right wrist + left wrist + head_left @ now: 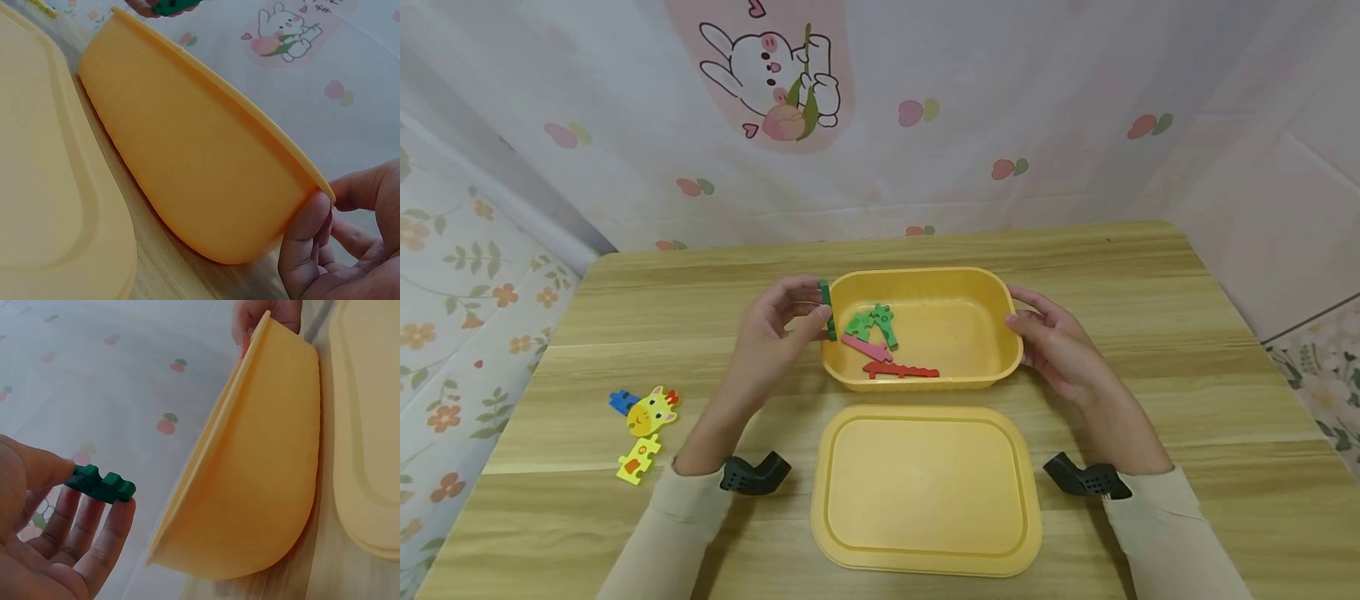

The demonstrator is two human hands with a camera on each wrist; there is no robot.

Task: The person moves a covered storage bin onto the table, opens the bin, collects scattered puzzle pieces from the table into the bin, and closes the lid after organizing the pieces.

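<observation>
My left hand (782, 321) pinches a dark green puzzle piece (100, 485) between thumb and fingers, beside the left end of a yellow plastic box (955, 333). At the box's right end, my right hand (1060, 342) holds the rim, with the thumb at the edge and fingers against the outer wall. Inside the box, toward its left, lie two green puzzle pieces (885, 327), a pink piece (867, 347) and a red piece (901, 371) with a wavy edge. In the right wrist view the box wall (187, 137) hides these pieces.
A yellow lid (925, 492) lies flat on the wooden table (1112, 283), just in front of the box. On the left of the table are a giraffe-head piece (651, 412), a blue piece (622, 402) and a yellow piece (638, 459). A patterned curtain (962, 192) hangs behind.
</observation>
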